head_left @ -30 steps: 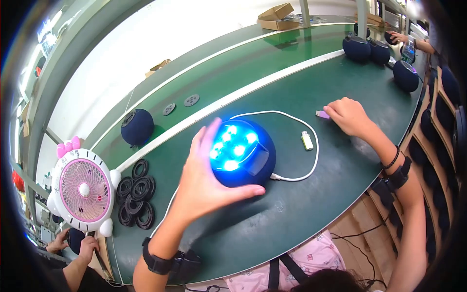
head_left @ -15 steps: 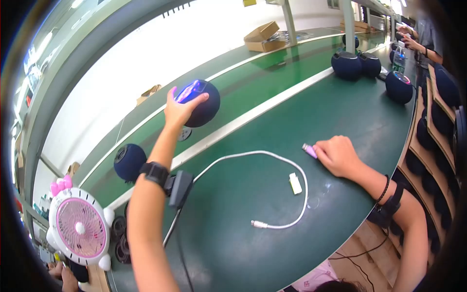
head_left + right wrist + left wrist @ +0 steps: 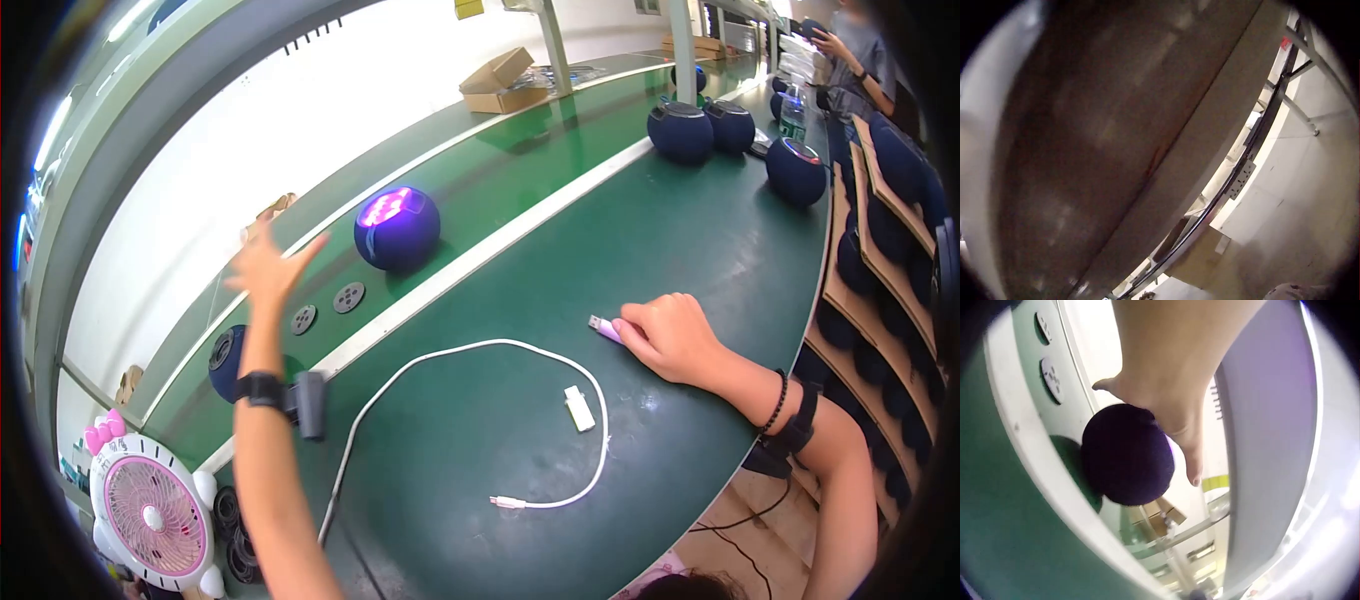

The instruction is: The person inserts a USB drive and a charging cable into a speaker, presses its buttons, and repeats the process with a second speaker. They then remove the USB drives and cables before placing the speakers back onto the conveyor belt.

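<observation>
A round dark blue speaker point(image 3: 398, 229) with its top lit pink and purple stands on the green belt beyond the white strip. To its left my left hand point(image 3: 272, 268) is spread in the air, fingers apart, holding nothing. In the left wrist view the speaker point(image 3: 1125, 455) appears beside the hand point(image 3: 1166, 403). My right hand point(image 3: 672, 338) pinches a purple USB plug point(image 3: 605, 328) above the green table. A white cable point(image 3: 480, 345) curves over the table, its small connector lying loose. Inside the curve lies a white and green USB adapter point(image 3: 578, 409).
Two grey discs point(image 3: 348, 298) and another speaker point(image 3: 228, 362) lie on the belt side. A pink and white fan point(image 3: 152, 517) and black rings point(image 3: 240, 550) are at lower left. Several speakers point(image 3: 680, 132) and a bottle point(image 3: 792, 116) stand at upper right, beside a shelf rack point(image 3: 850, 280).
My left hand carried the lit speaker off the cable's connector to the belt, then let go and moved left. My right hand still holds the purple plug.
</observation>
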{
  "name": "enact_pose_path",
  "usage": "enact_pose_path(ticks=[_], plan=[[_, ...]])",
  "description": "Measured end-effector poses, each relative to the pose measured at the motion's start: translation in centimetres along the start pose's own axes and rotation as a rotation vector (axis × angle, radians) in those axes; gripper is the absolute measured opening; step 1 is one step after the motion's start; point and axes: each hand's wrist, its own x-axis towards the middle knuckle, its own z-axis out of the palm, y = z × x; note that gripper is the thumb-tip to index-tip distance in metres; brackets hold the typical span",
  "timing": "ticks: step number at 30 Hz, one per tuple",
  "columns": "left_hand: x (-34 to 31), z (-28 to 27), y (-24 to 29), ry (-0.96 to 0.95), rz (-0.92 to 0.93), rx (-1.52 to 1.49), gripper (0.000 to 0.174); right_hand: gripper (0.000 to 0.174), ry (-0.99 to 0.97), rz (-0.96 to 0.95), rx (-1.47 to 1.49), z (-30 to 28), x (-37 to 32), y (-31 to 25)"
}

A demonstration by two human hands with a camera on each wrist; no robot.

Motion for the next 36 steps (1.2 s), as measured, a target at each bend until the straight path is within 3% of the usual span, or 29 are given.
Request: enact_pose_path(ticks=[1,2,5,6,9,12,14,17,20,22,24,26,29,32,34,36], plan=[[-0.1,-0.6,-3.1,-0.003,-0.084,0.279,0.115,0.031,0.001,0.01,-0.004,0.0,-0.1,0.0],[-0.9,-1.8,-5.6,-0.122,-0.195,0.375,0.122,0.03,0.015,0.013,0.017,0.2,-0.1,0.1],[-1.5,-0.7,-16.8,-0.444,-0.348,0.139,0.126,0.028,0.041,0.012,0.052,0.5,-0.1,0.2],[-0.8,3.9,-22.5,-0.329,-0.364,-0.312,0.118,0.027,0.044,0.008,0.064,0.6,-0.1,0.3],[-5.3,-0.4,-17.4,-0.263,-0.399,-0.447,0.113,0.03,0.07,-0.035,0.052,0.9,-0.2,0.6],[-5.6,1.2,-19.2,-0.098,-0.275,-0.541,0.11,0.029,0.123,-0.058,0.069,0.7,-0.2,0.5],[-7.2,-1.0,-18.0,0.012,-0.168,-0.507,0.109,0.029,0.097,-0.059,0.046,0.5,-0.1,0.7],[-11.3,-8.8,-14.0,-0.21,0.09,-0.816,0.113,0.028,0.184,-0.146,0.161,1.0,0.5,1.3],[-16.6,-14.2,-10.0,-0.386,0.252,-0.925,0.114,0.026,0.037,-0.119,0.309,0.6,0.5,-0.5],[-19.7,-15.9,-8.1,-0.381,0.452,-0.78,0.116,0.024,-0.104,0.01,0.577,0.2,0.9,-3.2],[-21.7,-16.4,-6.4,-0.474,0.55,-0.756,0.115,0.028,-0.229,0.001,0.865,0.0,0.8,-7.1],[-22.7,-15.1,-6.0,-0.572,0.554,-0.842,0.111,0.029,-0.33,-0.107,0.963,-1.0,0.9,-11.1],[-23.1,-13.3,-6.7,-0.563,0.506,-0.91,0.112,0.03,-0.343,-0.233,0.949,-0.7,2.5,-13.8],[-23.6,-12.9,-7.3,-0.531,0.495,-0.933,0.116,0.03,-0.295,-0.206,0.889,0.4,4.6,-14.9],[-24.3,-12.4,-7.0,-0.51,0.313,-1.069,0.115,0.03,-0.263,-0.159,0.976,2.4,5.3,-14.8],[-24.5,-12.0,-6.8,-0.472,0.322,-1.082,0.113,0.024,-0.234,-0.165,1.141,3.8,5.7,-14.6]])
